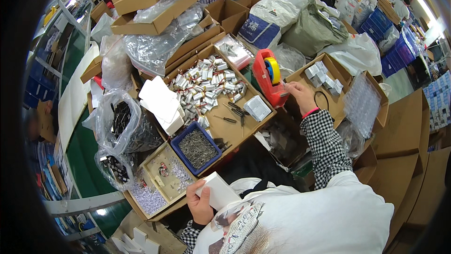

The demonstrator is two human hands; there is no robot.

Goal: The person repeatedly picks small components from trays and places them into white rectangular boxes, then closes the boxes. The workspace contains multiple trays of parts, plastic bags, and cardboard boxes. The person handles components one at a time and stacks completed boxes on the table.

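Observation:
My left hand (199, 202) is closed around a plain white box (219, 191), thumb across its face, close to my body. Reaching forward on the right, my right hand (301, 96) pinches at the cutter end of a red tape dispenser (263, 73), where the end of the tape is. A yellow tape roll (272, 70) sits in the dispenser. Beside it, a cardboard tray (224, 137) holds a heap of small silver battery-like packs (202, 85), several screwdrivers (226, 119) and a stack of whitish cards (257, 108).
Left of the tray are white boxes (162, 106), a blue bin of small screws (195, 148) and a divided tray of tiny clear parts (155, 186). Bags of black parts (121, 127) stand farther left. An open carton (345, 75) with wrapped blocks lies right. Cartons and sacks crowd behind.

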